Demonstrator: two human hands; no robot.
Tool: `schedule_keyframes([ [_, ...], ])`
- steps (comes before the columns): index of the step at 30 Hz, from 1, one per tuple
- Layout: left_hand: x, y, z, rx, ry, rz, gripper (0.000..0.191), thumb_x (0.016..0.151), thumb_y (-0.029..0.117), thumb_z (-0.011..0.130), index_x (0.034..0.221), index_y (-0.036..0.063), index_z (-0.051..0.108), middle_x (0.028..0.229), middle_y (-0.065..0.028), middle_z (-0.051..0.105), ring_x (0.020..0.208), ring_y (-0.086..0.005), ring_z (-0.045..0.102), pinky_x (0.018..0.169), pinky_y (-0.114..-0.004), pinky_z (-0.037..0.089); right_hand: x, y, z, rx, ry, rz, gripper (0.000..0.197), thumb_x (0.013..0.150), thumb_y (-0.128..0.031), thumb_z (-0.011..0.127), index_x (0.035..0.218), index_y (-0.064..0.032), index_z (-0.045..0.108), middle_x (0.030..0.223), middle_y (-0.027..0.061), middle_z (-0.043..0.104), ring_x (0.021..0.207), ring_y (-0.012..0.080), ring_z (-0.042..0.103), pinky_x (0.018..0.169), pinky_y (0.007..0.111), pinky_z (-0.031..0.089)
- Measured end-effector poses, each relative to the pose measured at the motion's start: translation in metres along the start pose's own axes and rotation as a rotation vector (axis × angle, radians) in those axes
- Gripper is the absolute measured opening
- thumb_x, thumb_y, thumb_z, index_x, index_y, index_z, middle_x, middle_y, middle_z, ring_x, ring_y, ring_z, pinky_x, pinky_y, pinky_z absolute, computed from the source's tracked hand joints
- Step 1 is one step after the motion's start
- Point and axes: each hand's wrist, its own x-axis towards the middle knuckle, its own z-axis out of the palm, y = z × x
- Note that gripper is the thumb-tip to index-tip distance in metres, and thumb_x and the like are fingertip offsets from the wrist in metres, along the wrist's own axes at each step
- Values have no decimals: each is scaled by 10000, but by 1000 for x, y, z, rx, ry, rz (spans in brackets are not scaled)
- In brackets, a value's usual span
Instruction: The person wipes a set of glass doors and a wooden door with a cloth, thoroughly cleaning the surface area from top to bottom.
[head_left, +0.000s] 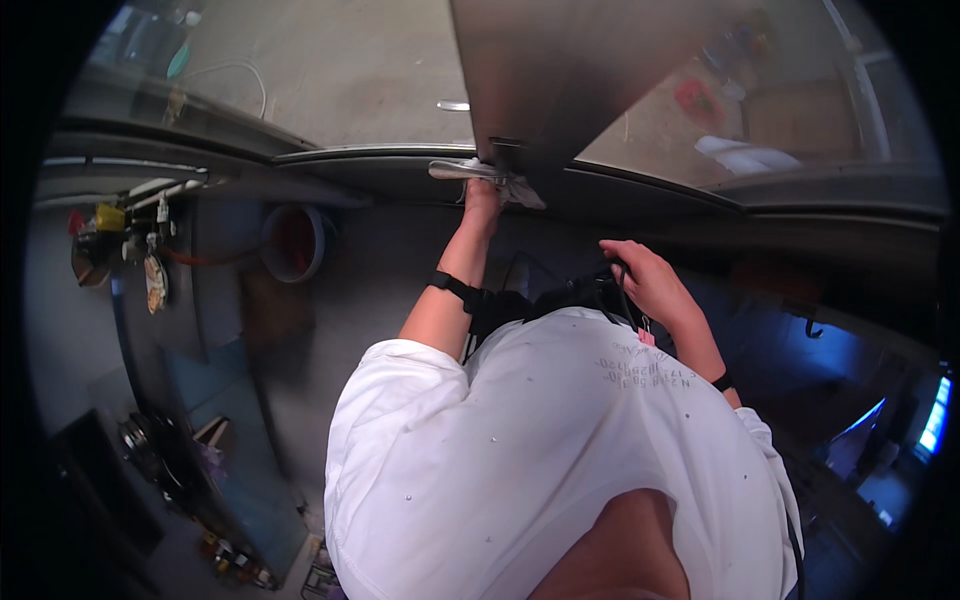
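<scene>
My left hand (482, 199) reaches forward, closed on a crumpled whitish cloth (521, 193) at the foot of a broad grey upright panel (555, 82); its fingertips are hidden. The cloth meets the dark ledge below a long frame rail. A flat, pale edge sticks out left of the hand; whether it is part of the cloth I cannot tell. My right hand (649, 281) is lower and to the right, close to my waist, fingers bent beside a thin black cable (624, 296). Whether it grips the cable is unclear. Black straps circle both forearms.
Glass panes stand left and right of the panel, with a concrete floor beyond. A small bright handle (454, 106) shows near the panel. On the left are a round pale bucket (271, 244) with something red inside, hanging kitchen utensils (155, 277), and a bluish counter or cabinet surface (232, 405).
</scene>
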Motion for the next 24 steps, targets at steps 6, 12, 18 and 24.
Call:
schedule_keyframes([
  [6, -13, -5, 10, -159, -99, -219, 257, 981, 173, 374, 1157, 80, 537, 1072, -76, 607, 956, -213, 591, 804, -376, 485, -17, 12, -4, 23, 40, 27, 335, 840, -46, 537, 1174, -48, 563, 1027, 131, 612, 973, 307, 589, 854, 369, 474],
  [12, 9, -44, 43, -244, -244, -157, 140, 895, 104, 460, 801, 89, 562, 832, -69, 602, 715, -139, 537, 714, -293, 452, -50, 38, -15, 79, 137, 135, 343, 850, -64, 537, 1193, -58, 558, 1069, 132, 611, 1016, 305, 582, 890, 372, 465],
  [18, -30, 1, 95, -35, -473, -166, 162, 879, 52, 432, 754, 51, 535, 868, -73, 621, 659, -131, 526, 623, -271, 461, -91, 70, -23, 137, 261, 224, 359, 876, -107, 537, 1232, -71, 533, 1193, 119, 562, 1112, 297, 544, 946, 369, 442],
  [24, -20, -5, 133, 37, -322, -256, 149, 921, 24, 426, 882, 2, 568, 955, -126, 634, 799, -225, 616, 756, -375, 545, -106, 97, -8, 160, 362, 311, 379, 886, -143, 536, 1259, -79, 514, 1242, 115, 537, 1155, 295, 525, 978, 369, 426],
])
